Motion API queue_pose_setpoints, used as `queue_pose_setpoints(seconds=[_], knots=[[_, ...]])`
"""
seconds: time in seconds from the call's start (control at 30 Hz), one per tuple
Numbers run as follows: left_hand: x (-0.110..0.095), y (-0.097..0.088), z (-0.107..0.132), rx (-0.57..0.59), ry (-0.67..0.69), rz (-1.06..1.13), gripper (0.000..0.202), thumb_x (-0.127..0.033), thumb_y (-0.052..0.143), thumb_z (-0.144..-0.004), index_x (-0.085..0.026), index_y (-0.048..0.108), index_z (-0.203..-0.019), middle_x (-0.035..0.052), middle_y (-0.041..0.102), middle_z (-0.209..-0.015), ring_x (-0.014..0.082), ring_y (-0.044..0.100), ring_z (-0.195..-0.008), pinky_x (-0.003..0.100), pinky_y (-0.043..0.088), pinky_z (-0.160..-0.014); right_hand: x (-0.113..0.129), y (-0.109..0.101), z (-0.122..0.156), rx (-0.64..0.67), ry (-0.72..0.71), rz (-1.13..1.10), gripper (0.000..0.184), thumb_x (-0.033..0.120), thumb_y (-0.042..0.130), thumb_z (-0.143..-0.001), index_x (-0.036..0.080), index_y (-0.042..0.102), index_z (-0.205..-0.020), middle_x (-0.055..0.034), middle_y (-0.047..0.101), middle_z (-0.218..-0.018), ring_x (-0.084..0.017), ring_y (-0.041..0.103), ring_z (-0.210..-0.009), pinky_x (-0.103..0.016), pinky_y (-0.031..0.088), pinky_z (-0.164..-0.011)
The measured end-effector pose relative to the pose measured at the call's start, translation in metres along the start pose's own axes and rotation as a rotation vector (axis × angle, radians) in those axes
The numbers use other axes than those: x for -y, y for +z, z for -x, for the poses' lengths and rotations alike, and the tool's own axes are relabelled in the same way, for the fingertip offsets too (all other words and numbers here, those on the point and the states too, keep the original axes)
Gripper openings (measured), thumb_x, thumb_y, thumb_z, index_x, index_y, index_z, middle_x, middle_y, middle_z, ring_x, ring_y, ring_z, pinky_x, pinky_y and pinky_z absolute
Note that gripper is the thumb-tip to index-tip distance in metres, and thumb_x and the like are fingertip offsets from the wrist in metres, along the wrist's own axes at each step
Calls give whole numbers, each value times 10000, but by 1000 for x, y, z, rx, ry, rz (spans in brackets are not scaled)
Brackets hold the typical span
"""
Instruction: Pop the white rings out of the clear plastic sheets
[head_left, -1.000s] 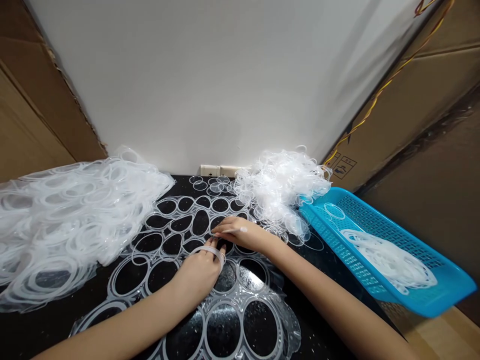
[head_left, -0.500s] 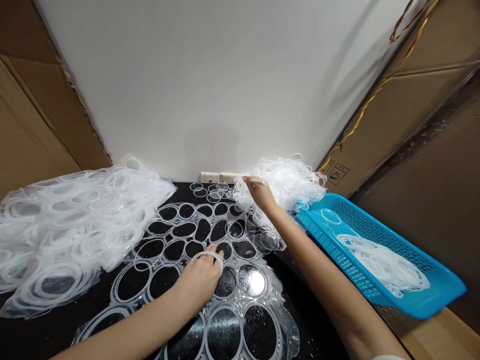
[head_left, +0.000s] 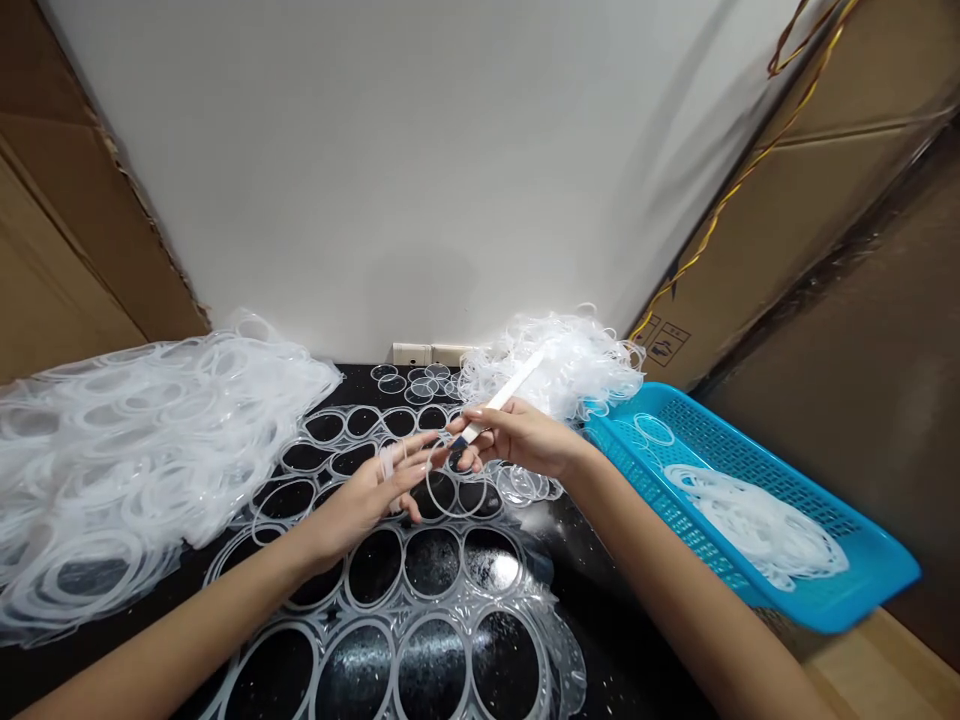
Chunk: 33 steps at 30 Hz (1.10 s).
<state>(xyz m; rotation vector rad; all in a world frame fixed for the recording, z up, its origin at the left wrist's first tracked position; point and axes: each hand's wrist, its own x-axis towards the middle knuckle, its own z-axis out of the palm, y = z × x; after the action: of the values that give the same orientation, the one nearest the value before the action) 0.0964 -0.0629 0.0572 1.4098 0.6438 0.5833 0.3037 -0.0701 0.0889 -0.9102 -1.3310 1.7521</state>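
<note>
A bundle of translucent rings [head_left: 387,464] is looped round the fingers of my left hand [head_left: 367,495], which carries them with its fingers stretched toward the right. My right hand [head_left: 517,440] grips a slim white pen-like tool [head_left: 504,392] with a dark blue tip pointing down at the left fingertips. Between the two hands hangs a single thin clear ring [head_left: 450,511]; which fingers hold it I cannot tell. Beneath them lies a clear molded sheet [head_left: 337,607] with rows of large round openings, on a black tabletop [head_left: 600,640].
Stacked ring sheets [head_left: 150,440] rise at the left, and a tangled heap of clear scraps [head_left: 570,370] sits at the back right. A blue plastic basket [head_left: 847,520] at the right holds white rings [head_left: 765,530]. Behind are loose thin discs [head_left: 431,382], a power strip [head_left: 431,354] and a white wall [head_left: 420,150].
My left hand has lifted off the sheet and turned, fingers now pointing right. My right hand has come back from the scrap heap toward it with the white tool. A thin ring now hangs between them.
</note>
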Motion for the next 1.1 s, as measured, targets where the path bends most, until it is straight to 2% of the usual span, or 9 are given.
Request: queue_pose_setpoints(seconds=[0.07, 0.13, 0.23, 0.33, 0.47, 0.6, 0.9, 1.03, 1.1], knots=[[-1, 4, 2, 86, -73, 251, 429, -350, 491, -829, -178, 456, -1220, 138, 588, -1139, 238, 522, -1073, 303, 448, -734, -2, 3, -3, 22, 9, -41, 271, 357, 584, -781, 99, 615, -858, -64, 655, -663, -113, 626, -596, -216, 499, -569], [-1, 7, 4, 83, -108, 402, 300, -307, 512, -824, -154, 570, -1076, 92, 668, -931, 220, 568, -1006, 318, 421, -819, -4, 1, -5, 24, 19, -58, 275, 357, 584, -784, 97, 617, -867, -62, 650, -667, -109, 620, -592, -217, 499, -575], [-3, 7, 6, 4, -93, 546, 151, -245, 536, -806, -137, 641, -798, 15, 634, -650, 221, 580, -997, 307, 396, -888, -6, -3, -6, 4, 3, -85, 252, 344, 580, -792, 109, 632, -871, -36, 626, -646, -82, 586, -540, -198, 480, -542], [-7, 7, 7, -68, -47, 698, 186, -209, 523, -799, -138, 618, -656, -16, 548, -495, 193, 607, -944, 262, 408, -886, -9, -5, -8, 2, 1, -127, 227, 324, 572, -801, 118, 645, -863, -23, 611, -647, -47, 524, -485, -171, 438, -489], [-11, 10, 8, -129, -4, 815, 169, -168, 481, -800, -120, 638, -757, -23, 568, -509, 130, 637, -682, 258, 464, -818, -15, 0, -13, -17, 34, -218, 206, 310, 565, -807, 126, 648, -848, -24, 600, -666, -40, 490, -495, -167, 420, -488], [-8, 11, 8, -117, 29, 793, 248, -171, 409, -847, -106, 638, -779, -51, 506, -446, 54, 509, -428, 254, 489, -764, -16, 7, -14, -45, 8, -296, 177, 275, 578, -802, 122, 656, -844, 9, 535, -599, -40, 474, -490, -166, 417, -489], [-3, 9, 8, -122, 1, 710, 276, -147, 387, -869, -87, 635, -971, -96, 375, -347, 20, 302, -293, 181, 459, -540, -18, 13, -15, -62, -49, -238, 199, 311, 566, -810, 137, 649, -858, 3, 549, -615, -51, 507, -510, -180, 451, -517], [-1, 6, 8, -61, -33, 719, 271, -150, 406, -862, -83, 623, -1010, -106, 314, -310, 15, 202, -261, 126, 327, -364, -17, 10, -14, -49, -35, -193, 232, 360, 559, -807, 157, 631, -893, -30, 597, -680, -115, 608, -629, -236, 495, -590], [-1, 4, 10, -49, -27, 712, 298, -167, 414, -863, -121, 567, -1114, -108, 352, -328, 11, 196, -243, 117, 250, -310, -16, 4, -14, -91, -43, -137, 250, 388, 552, -806, 168, 630, -895, -26, 595, -661, -140, 627, -674, -244, 495, -593]])
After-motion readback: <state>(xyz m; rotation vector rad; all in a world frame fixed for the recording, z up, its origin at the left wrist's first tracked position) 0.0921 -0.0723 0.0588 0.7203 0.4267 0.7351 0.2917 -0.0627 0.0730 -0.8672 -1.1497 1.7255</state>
